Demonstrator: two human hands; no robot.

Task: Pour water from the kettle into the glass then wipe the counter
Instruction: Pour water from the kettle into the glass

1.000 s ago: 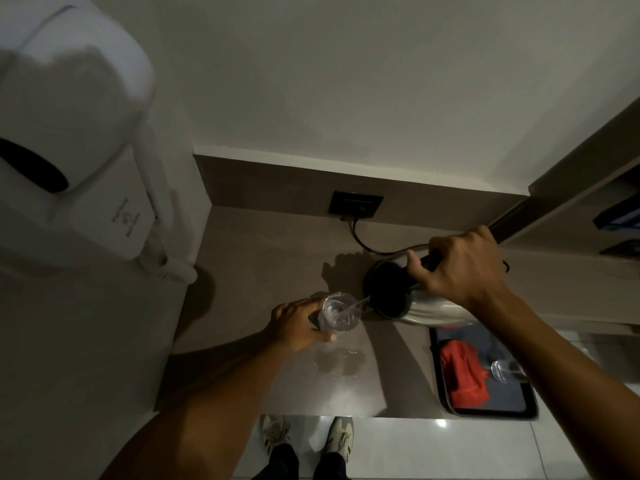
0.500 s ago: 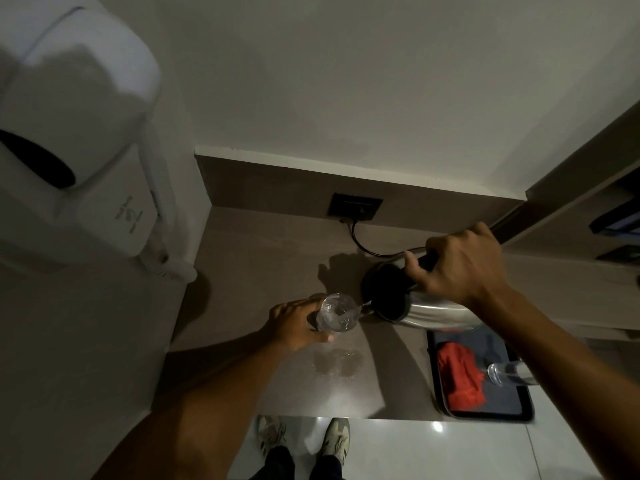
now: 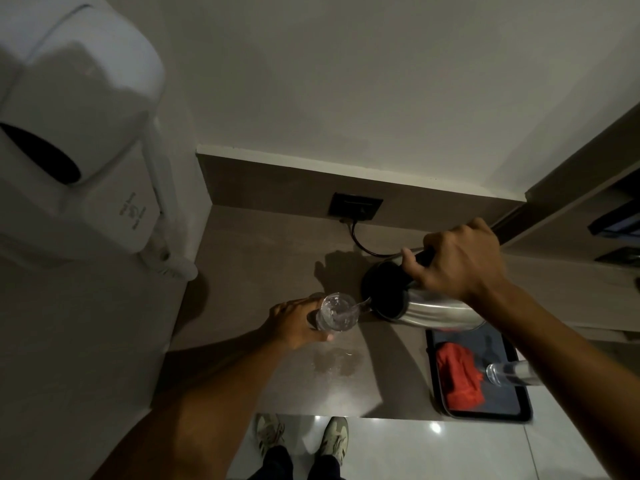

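My right hand (image 3: 460,261) grips the black handle of a steel kettle (image 3: 436,311), which is tipped to the left above the brown counter (image 3: 263,258). A thin stream of water runs from its spout into a clear glass (image 3: 337,311). My left hand (image 3: 294,323) holds that glass, tilted toward the spout, just above the counter. A wet patch (image 3: 334,363) shines on the counter below the glass. A red cloth (image 3: 457,375) lies on a dark tray (image 3: 485,412) at the right.
A second glass (image 3: 509,373) lies on the tray, partly behind my right forearm. A black wall socket (image 3: 355,206) with a cable sits at the back. A white wall-mounted hair dryer (image 3: 76,133) hangs at the left. My shoes (image 3: 301,438) show below the counter's front edge.
The pouring continues with both hands nearly still. The view has shifted slightly and the kettle sits a little higher over the tray.
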